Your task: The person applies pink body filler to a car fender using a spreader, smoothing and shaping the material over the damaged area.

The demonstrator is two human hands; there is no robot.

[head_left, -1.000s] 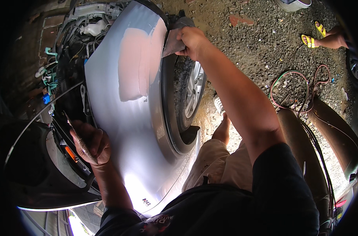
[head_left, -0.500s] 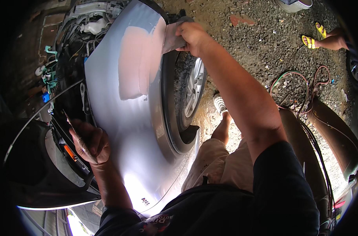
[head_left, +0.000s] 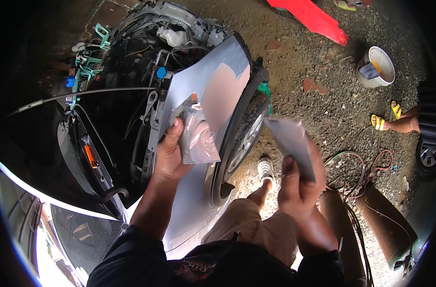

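Note:
In my left hand [head_left: 168, 155] is a flat, stained mixing plate [head_left: 191, 147], with a smear of pinkish body filler [head_left: 206, 143] on its face. My right hand [head_left: 301, 189] grips a flat grey filler spreader [head_left: 292, 143], thumb across its near face. The spreader is off to the right, apart from both the plate and the car. Behind the plate, a silver fender [head_left: 189, 79] carries a broad pink filler patch [head_left: 223, 93], its lower part hidden by the plate. Below the fender's arch is the wheel [head_left: 246, 146].
The uncovered engine bay [head_left: 131, 62] lies to the left. A pale bucket [head_left: 388, 79] with a dark block at its rim and a red panel [head_left: 313, 19] are on the gravel. Someone in yellow sandals [head_left: 378, 122] stands at right, near coiled hoses [head_left: 356, 155] and brown cylinders [head_left: 385, 220].
My right hand has come back from the fender's patch with the spreader. The left hand has risen rightward, turning the plate's filler-smeared face into view. The view has shifted, showing the bucket and red panel.

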